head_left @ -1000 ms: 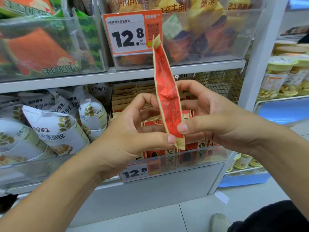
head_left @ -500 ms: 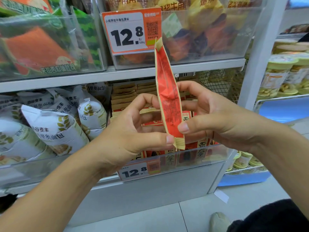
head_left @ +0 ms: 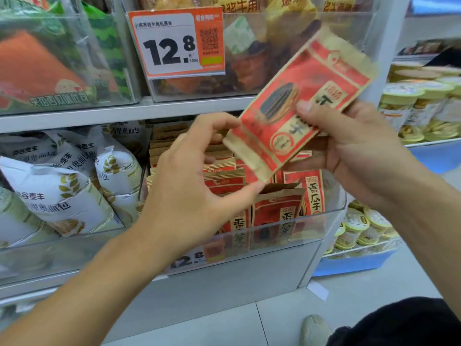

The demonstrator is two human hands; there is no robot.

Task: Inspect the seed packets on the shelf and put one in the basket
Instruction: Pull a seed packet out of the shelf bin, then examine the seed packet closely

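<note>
We see a grey shelf [head_left: 174, 109] over a lower tier. Upper tier: clear bins with watermelon-print bags [head_left: 50, 63] and dark pastries [head_left: 249, 58], orange 12.8 price tag [head_left: 175, 42]. Lower tier: white bread bags [head_left: 62, 193] left, red seed packets [head_left: 287, 211] upright in a clear bin [head_left: 311, 228] right. Pale tiled floor [head_left: 224, 325] below.

white bread bags [head_left: 62, 193] lower left | price tag [head_left: 175, 43] upper bin | lidded tubs [head_left: 421, 106] right shelf

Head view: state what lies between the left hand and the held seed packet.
Nothing. In the head view the left hand touches the seed packet at its lower end; the right hand pinches it.
</note>
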